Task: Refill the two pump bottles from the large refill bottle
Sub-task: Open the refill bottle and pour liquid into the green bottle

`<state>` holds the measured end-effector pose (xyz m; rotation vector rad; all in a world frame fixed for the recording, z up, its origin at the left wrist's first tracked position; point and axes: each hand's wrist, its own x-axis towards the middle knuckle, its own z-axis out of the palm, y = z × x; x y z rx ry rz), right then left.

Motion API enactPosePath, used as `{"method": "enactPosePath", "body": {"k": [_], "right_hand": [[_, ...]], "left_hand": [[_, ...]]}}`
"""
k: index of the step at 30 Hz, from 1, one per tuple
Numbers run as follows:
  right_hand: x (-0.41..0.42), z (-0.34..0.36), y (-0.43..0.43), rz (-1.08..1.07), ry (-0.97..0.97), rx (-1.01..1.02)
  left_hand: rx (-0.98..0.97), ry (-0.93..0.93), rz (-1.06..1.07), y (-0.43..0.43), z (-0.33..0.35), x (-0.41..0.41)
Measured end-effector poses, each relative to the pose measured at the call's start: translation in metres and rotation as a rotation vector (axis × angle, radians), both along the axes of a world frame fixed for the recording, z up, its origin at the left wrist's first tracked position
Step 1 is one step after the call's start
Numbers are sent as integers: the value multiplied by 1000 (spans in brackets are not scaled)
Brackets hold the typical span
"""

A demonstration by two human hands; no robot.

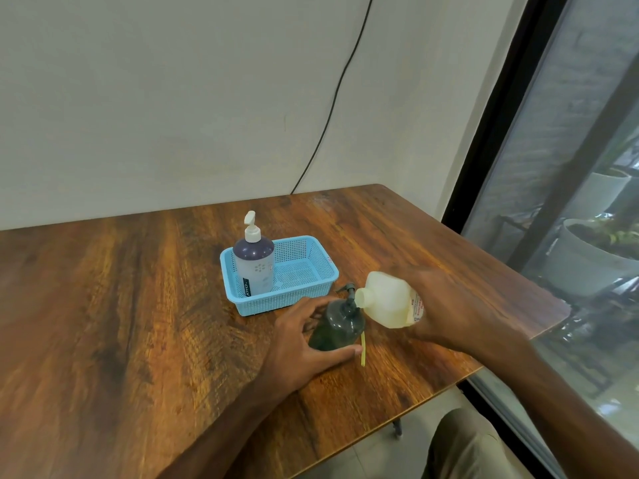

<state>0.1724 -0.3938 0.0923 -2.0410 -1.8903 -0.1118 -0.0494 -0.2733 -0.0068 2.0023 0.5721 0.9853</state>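
My right hand (460, 305) grips the large pale refill bottle (387, 299), tilted on its side with its open neck pointing left toward a small dark green pump bottle (337, 326). My left hand (304, 340) wraps around that dark bottle on the table; a black pump head (349, 292) shows at its top, right beside the refill bottle's neck. A thin yellow tube (363, 349) lies on the table just right of the dark bottle. A taller pump bottle (254, 261) with a white pump and dark liquid at its top stands in the left end of a blue basket (311, 274).
The wooden table (138, 305) ends close on the right, by a window with a black frame (501, 133). A black cable (332, 108) hangs down the wall behind. The basket's right half holds nothing. My knee (466, 447) shows below the table's front edge.
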Motion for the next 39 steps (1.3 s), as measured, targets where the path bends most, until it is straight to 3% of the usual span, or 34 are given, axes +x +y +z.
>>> {"method": "enactPosePath", "body": {"k": [39], "right_hand": [[-4,6,3,-4,-65,-36]], "left_hand": [[10,-12,-4,1,0,-1]]}}
